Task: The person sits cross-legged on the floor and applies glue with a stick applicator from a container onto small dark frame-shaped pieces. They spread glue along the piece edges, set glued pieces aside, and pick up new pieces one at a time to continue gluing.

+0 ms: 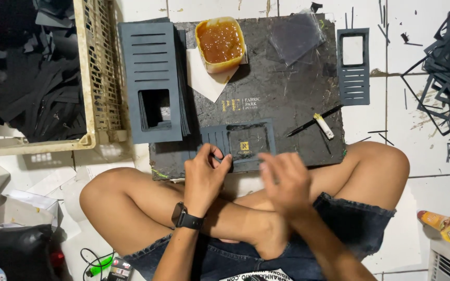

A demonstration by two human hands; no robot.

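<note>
Two hands, left hand (204, 174) fingers pinching slotted dark panel (238, 143), right hand (286, 182) blurred, fingers' state unclear

Dark grey slotted foam frame (239, 144) — flat on the black board (287, 93).

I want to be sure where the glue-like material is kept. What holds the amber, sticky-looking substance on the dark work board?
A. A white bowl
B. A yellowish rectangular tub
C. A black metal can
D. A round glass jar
B: the yellowish rectangular tub holding the amber substance stands open at the far edge of the dark work board, on a piece of white paper, far from the left hand and the right hand.
</note>
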